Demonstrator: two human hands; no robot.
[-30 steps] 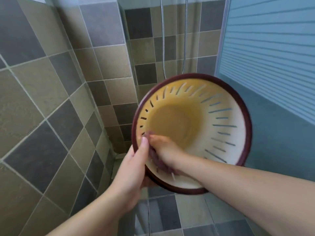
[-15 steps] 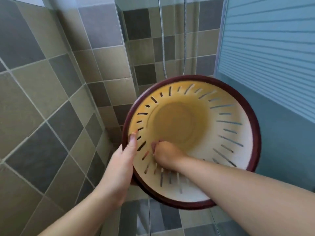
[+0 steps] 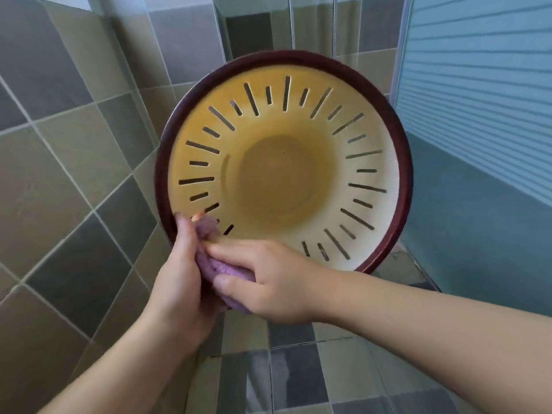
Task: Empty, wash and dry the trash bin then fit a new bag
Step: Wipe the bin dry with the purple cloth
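Observation:
The trash bin [image 3: 283,174] is a round cream-yellow bin with slotted walls and a dark red rim, held in the air with its mouth facing me. My left hand [image 3: 182,273] grips the rim at its lower left, thumb inside the bin. My right hand [image 3: 268,279] presses a purple cloth [image 3: 221,268] onto the lower rim, right beside the left hand. Part of the cloth bunches up between my two hands, and its lower end hangs under the right hand.
A tiled wall [image 3: 74,174] in grey and beige stands close on the left. A blue frosted glass panel [image 3: 478,115] stands on the right. Shower hoses [image 3: 291,22] hang behind the bin. Below lies a tiled floor [image 3: 298,375].
My right hand has come out of the bin's inside and now holds the cloth on the lower rim next to the left hand. The bin has tilted to face me more squarely.

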